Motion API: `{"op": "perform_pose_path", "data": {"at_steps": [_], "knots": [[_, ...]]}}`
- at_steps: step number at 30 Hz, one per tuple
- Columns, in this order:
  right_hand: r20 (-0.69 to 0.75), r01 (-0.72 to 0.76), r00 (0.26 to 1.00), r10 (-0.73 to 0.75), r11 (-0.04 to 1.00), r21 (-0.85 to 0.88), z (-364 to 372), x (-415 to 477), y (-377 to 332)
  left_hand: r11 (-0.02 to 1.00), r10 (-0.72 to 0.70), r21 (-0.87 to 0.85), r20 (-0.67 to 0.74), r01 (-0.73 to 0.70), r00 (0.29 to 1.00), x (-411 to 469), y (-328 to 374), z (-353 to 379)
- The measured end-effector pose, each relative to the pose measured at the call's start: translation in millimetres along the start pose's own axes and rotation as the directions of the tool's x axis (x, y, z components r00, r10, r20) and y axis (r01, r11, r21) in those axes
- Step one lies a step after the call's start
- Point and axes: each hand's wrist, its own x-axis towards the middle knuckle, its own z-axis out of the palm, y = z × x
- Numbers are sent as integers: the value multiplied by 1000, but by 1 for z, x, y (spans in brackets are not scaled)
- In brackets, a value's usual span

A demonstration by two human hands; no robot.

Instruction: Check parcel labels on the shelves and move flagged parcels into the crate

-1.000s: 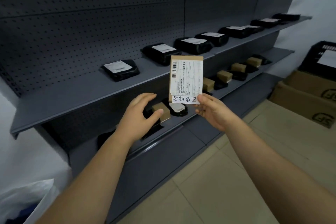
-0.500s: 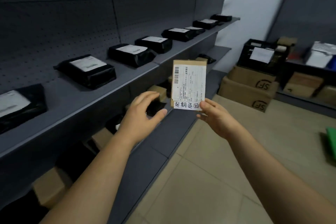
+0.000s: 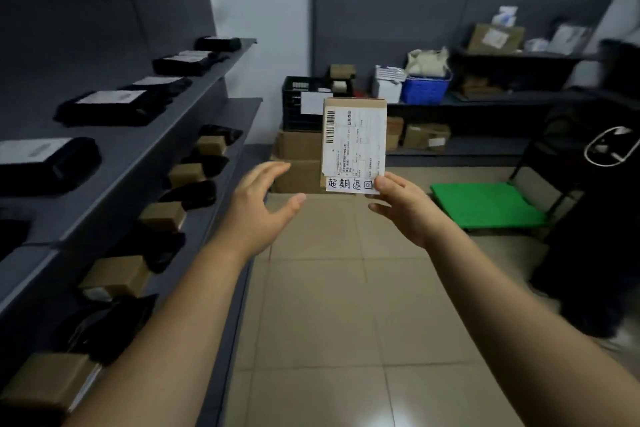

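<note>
Two bare hands are raised over the tiled floor (image 3: 329, 305). The right hand (image 3: 405, 208) pinches the lower right corner of a small brown parcel (image 3: 353, 107), thumb on the front, the other fingers curled behind and below it. The parcel is held upright in the air with its face to the camera. A printed label (image 3: 356, 146) with a barcode covers most of that face, and a white slip (image 3: 348, 185) with handwritten characters runs along the bottom edge. The left hand (image 3: 258, 210) holds nothing: its fingers (image 3: 273, 170) are spread and loosely bent, just left of the parcel and apart from it.

Behind the parcel, across the floor, a black crate (image 3: 298, 104) stands on stacked cardboard boxes (image 3: 298, 149) by the far wall (the parcel hides part of it). Grey shelves (image 3: 221, 87) run along the left, carrying black bagged parcels (image 3: 107, 107) above and brown boxes (image 3: 187, 173) mixed with black bags below. A green dolly (image 3: 485, 204) lies on the floor to the right.
</note>
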Motion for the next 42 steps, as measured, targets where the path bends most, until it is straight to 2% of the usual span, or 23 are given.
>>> {"op": "perform_pose_path", "data": {"at_steps": [4, 9, 18, 27, 36, 42], "knots": [[-79, 4, 997, -5, 1000, -8, -49, 58, 15, 998, 50, -25, 58, -49, 997, 72, -25, 55], [-77, 12, 997, -12, 1000, -5, -90, 154, 13, 999, 49, -15, 111, -47, 993, 167, -61, 100], [5, 7, 1000, -7, 999, 47, -112, 341, 14, 1000, 2, -2, 66, -1, 998, 324, -148, 133], [-9, -27, 1000, 27, 997, -66, -142, 552, 17, 998, -5, -66, 41, 7, 999, 508, -263, 181], [-76, -58, 996, 54, 997, -47, -222, 709, 30, 998, 8, -59, 115, -1, 993, 680, -325, 264], [-65, -97, 993, 97, 995, 6, -287, 830, 52, 999, -27, -34, 118, 32, 993, 791, -367, 329]]}}
